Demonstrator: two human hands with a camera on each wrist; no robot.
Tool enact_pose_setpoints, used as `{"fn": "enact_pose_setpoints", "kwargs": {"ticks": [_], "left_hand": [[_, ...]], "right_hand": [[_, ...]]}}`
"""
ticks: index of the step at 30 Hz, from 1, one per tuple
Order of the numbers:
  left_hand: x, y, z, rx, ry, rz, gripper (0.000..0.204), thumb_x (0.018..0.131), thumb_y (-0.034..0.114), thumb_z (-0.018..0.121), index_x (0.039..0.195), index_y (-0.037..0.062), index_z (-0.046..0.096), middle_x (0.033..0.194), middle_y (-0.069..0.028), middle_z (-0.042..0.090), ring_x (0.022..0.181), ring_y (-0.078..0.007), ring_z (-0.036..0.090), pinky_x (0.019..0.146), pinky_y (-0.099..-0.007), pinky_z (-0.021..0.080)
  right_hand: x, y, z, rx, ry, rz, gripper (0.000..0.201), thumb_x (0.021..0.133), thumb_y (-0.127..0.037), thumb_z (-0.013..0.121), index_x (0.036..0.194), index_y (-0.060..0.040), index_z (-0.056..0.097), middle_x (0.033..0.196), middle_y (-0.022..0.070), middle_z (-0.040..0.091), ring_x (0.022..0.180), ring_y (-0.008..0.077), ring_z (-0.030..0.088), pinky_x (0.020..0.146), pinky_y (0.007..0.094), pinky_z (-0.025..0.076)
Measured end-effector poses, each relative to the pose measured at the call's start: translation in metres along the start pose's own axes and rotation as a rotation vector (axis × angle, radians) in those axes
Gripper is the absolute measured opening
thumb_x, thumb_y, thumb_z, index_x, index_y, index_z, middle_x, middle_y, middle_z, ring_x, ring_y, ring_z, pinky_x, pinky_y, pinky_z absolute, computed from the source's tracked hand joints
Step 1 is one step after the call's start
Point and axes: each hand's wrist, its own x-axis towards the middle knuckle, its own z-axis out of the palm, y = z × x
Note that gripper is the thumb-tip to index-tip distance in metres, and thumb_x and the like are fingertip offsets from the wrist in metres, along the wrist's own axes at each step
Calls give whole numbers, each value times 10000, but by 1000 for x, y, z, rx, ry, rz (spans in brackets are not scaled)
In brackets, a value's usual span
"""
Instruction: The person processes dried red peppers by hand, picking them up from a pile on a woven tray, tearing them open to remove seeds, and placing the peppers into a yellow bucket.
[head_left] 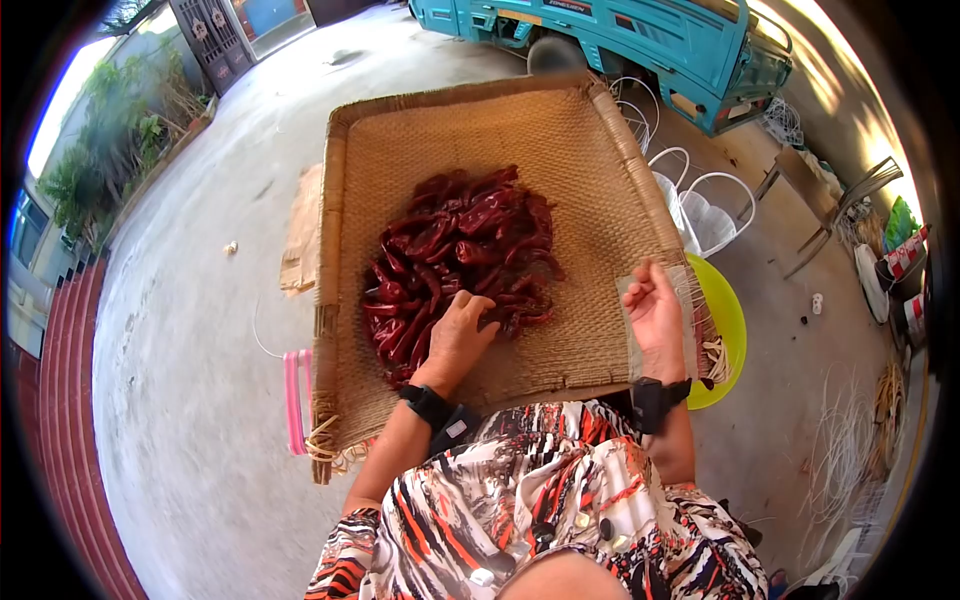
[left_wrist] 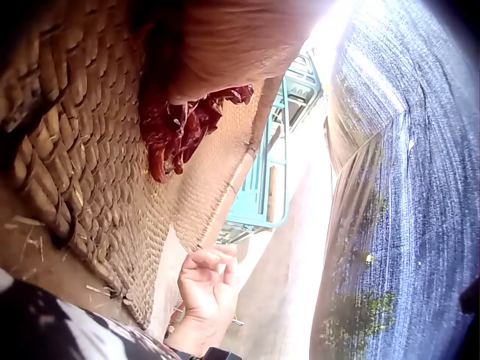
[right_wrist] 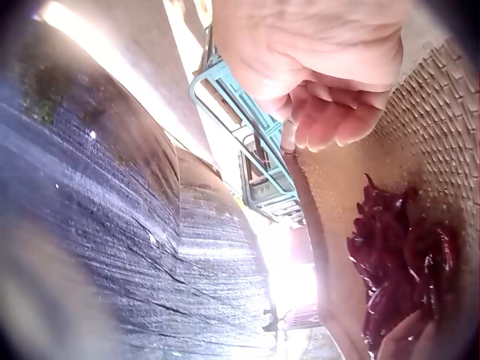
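A heap of dark red, wrinkled, glossy peppers (head_left: 450, 245) lies on a woven mat tray (head_left: 590, 190) in front of the person. My left hand (head_left: 460, 338) is at the near edge of the heap, back up, with fingers bent down among the peppers; in the left wrist view the hand (left_wrist: 232, 45) covers what its fingertips touch, so I cannot tell whether it grips one. Over the tray's right edge, my right hand (head_left: 655, 305) is raised palm up, its fingers loosely curled. Nothing shows in the right hand (right_wrist: 322, 67) in its wrist view.
A yellow-green basin (head_left: 735, 325) stands right of the tray, pale stem-like bits (head_left: 715, 360) beside it. White handled bags (head_left: 710, 215) are beyond. Cardboard (head_left: 302, 235) and a pink-striped item (head_left: 297, 400) lie left. A blue-green cargo vehicle (head_left: 640, 45) is parked behind.
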Motion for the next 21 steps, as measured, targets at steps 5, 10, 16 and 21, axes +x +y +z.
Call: {"fn": "enact_pose_setpoints", "kwargs": {"ticks": [5, 10, 16, 21], "left_hand": [[2, -2, -4, 80, 38, 31, 173, 775, 99, 718, 928, 72, 642, 925, -85, 601, 931, -290, 557, 825, -382, 469], [9, -2, -4, -147, 95, 174, 145, 795, 74, 702, 917, 45, 631, 925, -81, 641, 930, -265, 592, 830, -351, 470], [2, 11, -9, -499, -90, -18, 144, 889, 96, 660, 1009, 29, 615, 925, -57, 660, 821, -146, 611, 734, -272, 484], [0, 10, -7, -536, -192, -104, 198, 959, 150, 595, 1103, 14, 594, 873, -37, 655, 763, -103, 589, 699, -256, 486]], "right_hand": [[-17, 37, 60, -647, -320, 68, 273, 953, -250, 616, 1143, -56, 592, 907, 36, 657, 725, 99, 591, 652, 244, 508], [-22, 61, 84, -1027, -515, -22, 293, 933, -204, 640, 1162, -29, 589, 881, 44, 636, 762, 97, 585, 692, 264, 502], [-24, 67, 88, -992, -658, -273, 218, 961, -200, 605, 1094, -29, 618, 863, 31, 635, 766, 84, 597, 653, 268, 503], [-22, 63, 81, -658, -355, 26, 205, 1001, -244, 554, 1019, -51, 621, 843, -6, 633, 724, 60, 595, 639, 223, 503]]}}
